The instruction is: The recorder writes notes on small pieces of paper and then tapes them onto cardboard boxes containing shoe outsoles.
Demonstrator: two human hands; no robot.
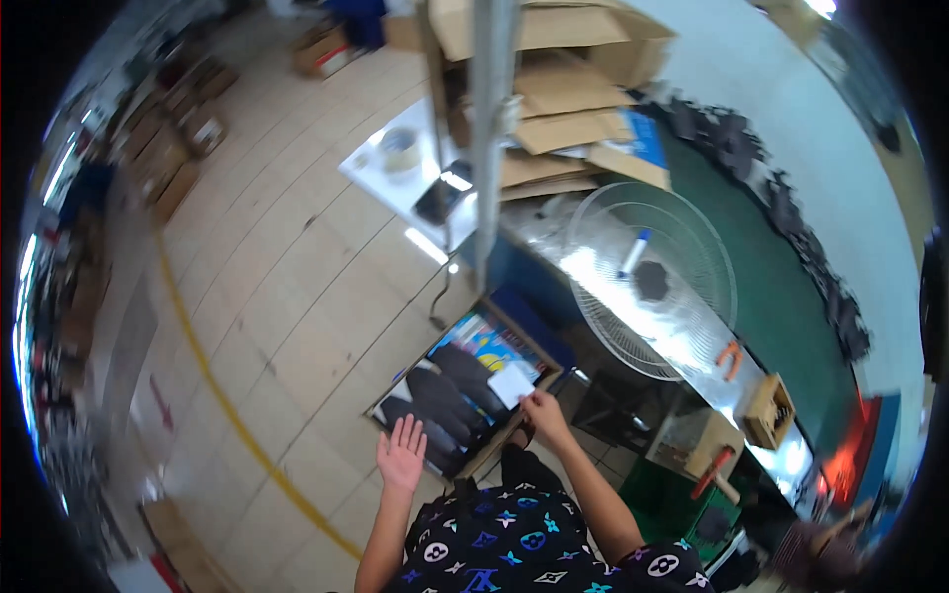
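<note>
- At the lower centre of the frame, the right hand pinches a small white card between thumb and fingers.
- Just left of there, the left hand is open and holds nothing, its palm turned up and its fingers spread.
- At the centre of the frame, below both, stands an open cardboard box; the white card is above its right side.
- Inside the box, dark grey flat rounded pieces lie overlapping, with colourful printed sheets showing toward the upper right.
- On the right side of the frame, a round wire grille stands before a green-topped desk; orange pliers and a small wooden box are near its lower edge.
- At upper centre, brown cardboard is piled up.
</note>
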